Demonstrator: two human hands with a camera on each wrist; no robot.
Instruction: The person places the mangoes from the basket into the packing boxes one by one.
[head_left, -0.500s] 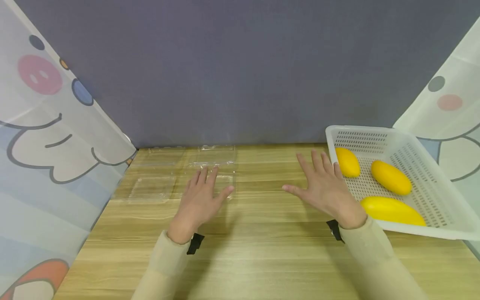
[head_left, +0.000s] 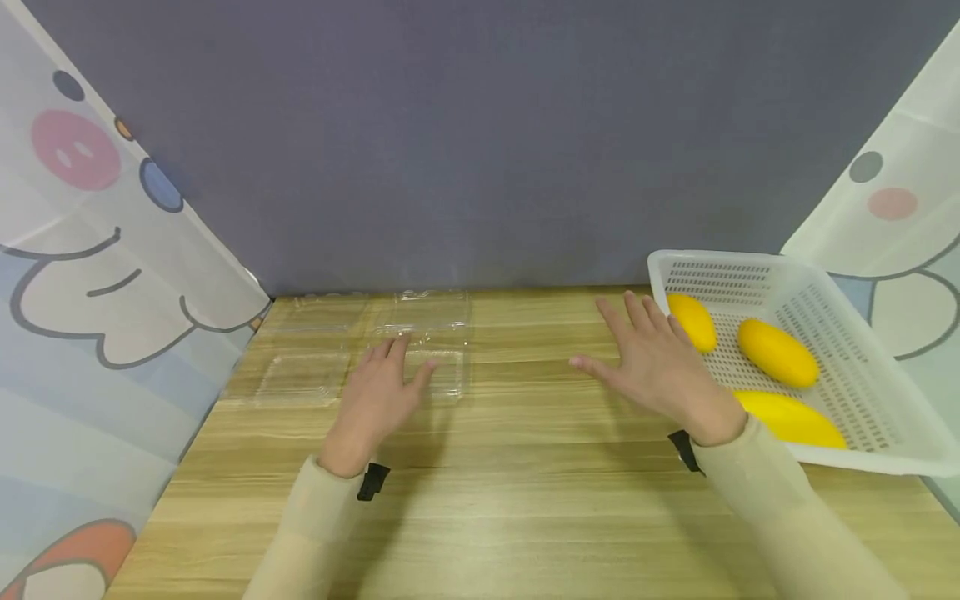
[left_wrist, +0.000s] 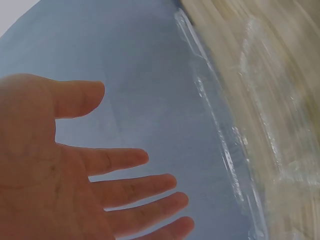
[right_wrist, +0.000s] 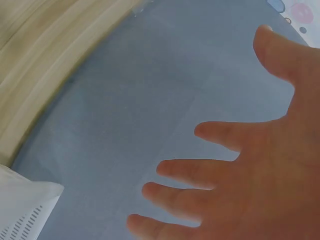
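My left hand hovers over the table with its fingers extended and nothing in them. It is between two clear plastic clamshell boxes, the left one and the right one, both with raised lids toward the back. To the right, my right hand has its fingers spread and holds nothing. Beside it stands a white perforated basket. Three yellow mango-like fruits lie inside: one at the back left, one in the middle and one at the front, partly behind the right wrist.
The wood-grain table ends at a grey-blue backdrop. Curtains with cartoon prints flank it, one at the left and one at the right.
My left hand has shifted left, uncovering more of the right clear box. My right hand has moved slightly right, closer over the basket's left edge. The fruits stay in place in the basket.
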